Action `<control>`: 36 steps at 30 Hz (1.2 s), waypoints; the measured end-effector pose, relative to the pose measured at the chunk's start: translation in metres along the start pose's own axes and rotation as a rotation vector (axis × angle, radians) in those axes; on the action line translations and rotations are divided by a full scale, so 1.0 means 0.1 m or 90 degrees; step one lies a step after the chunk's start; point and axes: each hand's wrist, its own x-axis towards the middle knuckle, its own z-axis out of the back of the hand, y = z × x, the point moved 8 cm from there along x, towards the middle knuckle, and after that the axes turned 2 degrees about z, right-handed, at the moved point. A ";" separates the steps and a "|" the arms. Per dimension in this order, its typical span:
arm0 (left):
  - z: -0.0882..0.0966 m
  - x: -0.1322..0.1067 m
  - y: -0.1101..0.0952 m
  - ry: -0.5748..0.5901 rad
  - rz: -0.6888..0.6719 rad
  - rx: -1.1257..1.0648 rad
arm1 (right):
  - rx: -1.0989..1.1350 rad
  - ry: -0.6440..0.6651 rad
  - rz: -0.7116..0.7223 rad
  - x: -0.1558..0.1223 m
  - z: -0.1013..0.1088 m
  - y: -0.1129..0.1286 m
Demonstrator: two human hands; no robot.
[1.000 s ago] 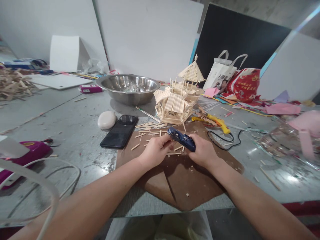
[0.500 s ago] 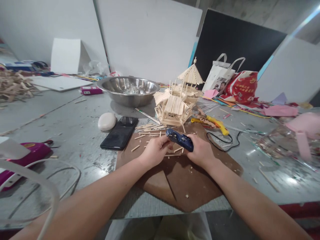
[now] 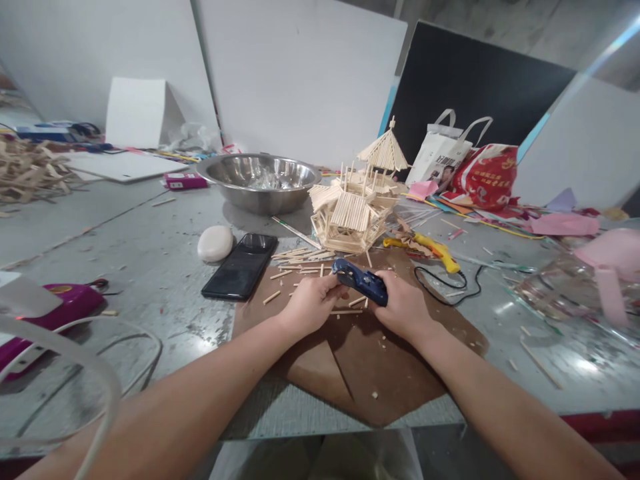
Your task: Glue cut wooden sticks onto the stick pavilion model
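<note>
My right hand (image 3: 406,308) is wrapped round a dark blue cutter tool (image 3: 360,281) over a brown board (image 3: 370,357). My left hand (image 3: 311,303) is closed in a pinch right at the tool's front end; what it pinches is hidden, perhaps a thin wooden stick. Loose wooden sticks (image 3: 300,257) lie scattered on the board just beyond the hands. A small pavilion model of sticks (image 3: 356,207) stands behind them.
A black phone (image 3: 241,265) and a white oval stone (image 3: 215,243) lie left of the board. A steel bowl (image 3: 260,179) stands behind. A yellow glue gun (image 3: 433,245) with a black cord lies to the right. Bags, pink paper and a purple device (image 3: 63,307) surround the spot.
Both hands stay together on the blue tool with almost no movement; the view has shifted slightly.
</note>
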 end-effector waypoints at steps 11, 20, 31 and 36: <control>0.03 0.00 -0.06 -0.007 0.000 -0.018 | -0.067 0.038 -0.026 0.03 0.02 0.00; 0.02 0.03 -0.02 0.005 0.029 -0.014 | -0.095 0.048 -0.031 0.05 0.01 0.00; -0.01 0.05 0.06 0.007 0.047 0.008 | -0.136 0.065 -0.062 0.10 -0.03 -0.06; -0.07 0.06 0.12 0.043 0.077 -0.022 | -0.121 0.021 -0.097 0.09 0.02 -0.13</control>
